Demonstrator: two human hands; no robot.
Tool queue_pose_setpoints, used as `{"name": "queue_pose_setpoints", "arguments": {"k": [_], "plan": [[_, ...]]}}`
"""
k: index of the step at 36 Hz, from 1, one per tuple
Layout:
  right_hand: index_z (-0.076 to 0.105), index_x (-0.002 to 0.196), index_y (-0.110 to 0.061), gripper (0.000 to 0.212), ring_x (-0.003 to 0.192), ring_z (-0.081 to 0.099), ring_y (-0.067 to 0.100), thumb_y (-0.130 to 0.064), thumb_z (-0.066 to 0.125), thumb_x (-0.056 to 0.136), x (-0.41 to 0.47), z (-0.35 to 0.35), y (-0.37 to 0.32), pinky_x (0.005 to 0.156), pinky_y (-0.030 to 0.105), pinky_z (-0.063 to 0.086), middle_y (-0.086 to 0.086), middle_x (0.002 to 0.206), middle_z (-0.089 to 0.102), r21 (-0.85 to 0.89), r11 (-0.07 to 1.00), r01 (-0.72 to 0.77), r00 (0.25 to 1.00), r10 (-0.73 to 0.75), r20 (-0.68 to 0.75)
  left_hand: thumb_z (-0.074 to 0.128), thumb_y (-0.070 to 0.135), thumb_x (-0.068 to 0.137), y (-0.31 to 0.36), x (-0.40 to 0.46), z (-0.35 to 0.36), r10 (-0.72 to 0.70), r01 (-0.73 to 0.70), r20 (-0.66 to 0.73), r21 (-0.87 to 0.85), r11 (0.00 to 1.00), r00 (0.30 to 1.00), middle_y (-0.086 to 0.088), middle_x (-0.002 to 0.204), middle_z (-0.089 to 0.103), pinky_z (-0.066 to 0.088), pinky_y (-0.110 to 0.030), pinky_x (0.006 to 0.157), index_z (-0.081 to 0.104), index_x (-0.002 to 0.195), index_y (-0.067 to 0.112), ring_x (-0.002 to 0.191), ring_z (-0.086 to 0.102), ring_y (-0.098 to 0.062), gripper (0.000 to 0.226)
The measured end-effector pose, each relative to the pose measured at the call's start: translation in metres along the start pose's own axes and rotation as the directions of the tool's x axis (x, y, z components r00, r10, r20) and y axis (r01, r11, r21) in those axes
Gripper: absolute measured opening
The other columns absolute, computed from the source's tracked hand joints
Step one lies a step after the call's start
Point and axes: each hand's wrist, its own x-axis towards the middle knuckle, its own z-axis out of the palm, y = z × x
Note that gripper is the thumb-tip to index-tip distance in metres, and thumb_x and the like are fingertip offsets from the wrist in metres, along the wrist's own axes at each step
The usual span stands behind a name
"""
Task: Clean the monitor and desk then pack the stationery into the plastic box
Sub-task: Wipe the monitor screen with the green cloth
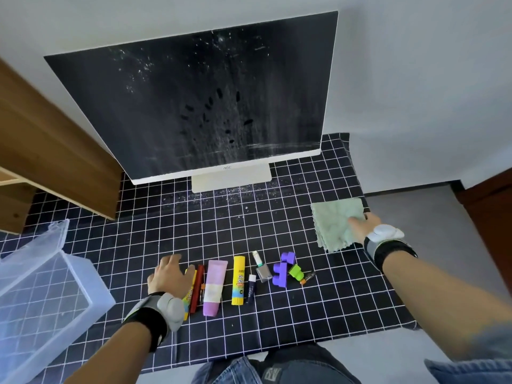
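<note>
A plain pale grey wall (415,65) rises behind the desk, evenly lit by soft daylight. A black tablecloth with a white grid (194,231) covers the desk to its far right corner. Wooden shelving (41,139) stands at the desk's left edge. Beyond the right edge lie grey floor (432,217), a dark skirting board and dark brown wooden furniture (490,206).

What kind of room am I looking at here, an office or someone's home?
Probably a small desk corner in a home or study, though I can't be sure. A dusty white-framed monitor stands on a grid-patterned cloth against a plain wall, with stationery such as a glue stick laid out and wooden shelving beside it.
</note>
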Motion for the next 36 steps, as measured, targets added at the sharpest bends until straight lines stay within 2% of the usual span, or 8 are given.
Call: {"name": "queue_pose_setpoints", "arguments": {"k": [4,7,10,15,20,22,28,36], "plan": [[0.055,0.112,-0.010,0.030,0.087,0.063,0.032,-0.018,0.056,0.084,-0.021,0.011,-0.012,0.087,0.050,0.054,0.013,0.103,0.066,0.290,0.953,0.092,0.988,-0.051,-0.144,0.048,0.050,0.095,-0.004,0.010,-0.008,0.038,-0.038,0.010,-0.018,0.999,0.999,-0.003,0.147,0.045,0.037,-0.048,0.108,0.042,0.145,0.022,0.128,0.049,-0.026,0.058],[0.055,0.099,-0.015,0.017,0.085,0.063,0.031,-0.018,0.059,0.083,-0.043,0.011,-0.023,0.084,0.051,0.055,0.012,0.098,0.065,0.369,0.916,0.158,0.978,-0.095,-0.185,0.050,0.049,0.095,-0.003,0.013,-0.009,0.057,-0.057,0.006,-0.036,0.998,0.998,-0.001,0.149,0.043,0.037,-0.047,0.108,0.043,0.144,0.022,0.130,0.047,-0.025,0.057],[0.056,0.108,-0.009,0.023,0.090,0.062,0.027,-0.016,0.060,0.086,-0.065,0.014,-0.040,0.082,0.042,0.053,0.011,0.104,0.065,0.442,0.871,0.213,0.973,-0.150,-0.175,0.050,0.049,0.096,-0.004,0.015,-0.014,0.077,-0.077,-0.010,-0.040,0.996,0.997,-0.002,0.149,0.043,0.037,-0.045,0.108,0.043,0.143,0.022,0.130,0.048,-0.025,0.055],[0.055,0.113,-0.008,0.025,0.097,0.062,0.026,-0.012,0.060,0.090,-0.098,0.019,-0.067,0.085,0.042,0.052,0.010,0.108,0.064,0.464,0.842,0.276,0.961,-0.235,-0.145,0.049,0.048,0.096,-0.007,0.019,-0.021,0.117,-0.118,-0.027,-0.059,0.991,0.993,-0.001,0.149,0.043,0.035,-0.045,0.109,0.043,0.144,0.023,0.131,0.048,-0.024,0.054],[0.056,0.111,-0.011,0.019,0.104,0.063,0.028,-0.011,0.061,0.092,-0.127,0.029,-0.093,0.093,0.048,0.052,0.012,0.113,0.064,0.519,0.797,0.310,0.946,-0.311,-0.088,0.049,0.050,0.096,-0.008,0.025,-0.027,0.161,-0.163,-0.036,-0.082,0.983,0.986,-0.002,0.147,0.045,0.037,-0.044,0.108,0.043,0.144,0.023,0.130,0.048,-0.024,0.056],[0.057,0.107,-0.012,0.016,0.105,0.064,0.029,-0.011,0.063,0.092,-0.140,0.038,-0.111,0.093,0.051,0.053,0.012,0.113,0.066,0.549,0.774,0.316,0.938,-0.343,-0.056,0.049,0.049,0.096,-0.015,0.028,-0.036,0.171,-0.176,-0.050,-0.110,0.978,0.984,-0.002,0.146,0.046,0.038,-0.044,0.106,0.043,0.144,0.021,0.129,0.048,-0.025,0.056],[0.060,0.114,-0.013,0.023,0.107,0.066,0.030,-0.011,0.064,0.092,-0.173,0.054,-0.155,0.094,0.054,0.052,0.010,0.114,0.068,0.616,0.721,0.319,0.899,-0.435,0.045,0.050,0.050,0.096,-0.016,0.042,-0.059,0.191,-0.205,-0.084,-0.218,0.954,0.978,-0.003,0.145,0.045,0.039,-0.045,0.107,0.041,0.144,0.021,0.125,0.052,-0.024,0.056],[0.060,0.108,-0.014,0.018,0.110,0.063,0.037,-0.007,0.061,0.092,-0.207,0.073,-0.212,0.094,0.058,0.051,0.014,0.116,0.067,0.652,0.681,0.334,0.875,-0.482,0.055,0.055,0.050,0.093,-0.014,0.072,-0.101,0.187,-0.234,-0.166,-0.339,0.911,0.968,-0.002,0.144,0.047,0.041,-0.047,0.105,0.042,0.143,0.021,0.126,0.052,-0.023,0.059]]}}
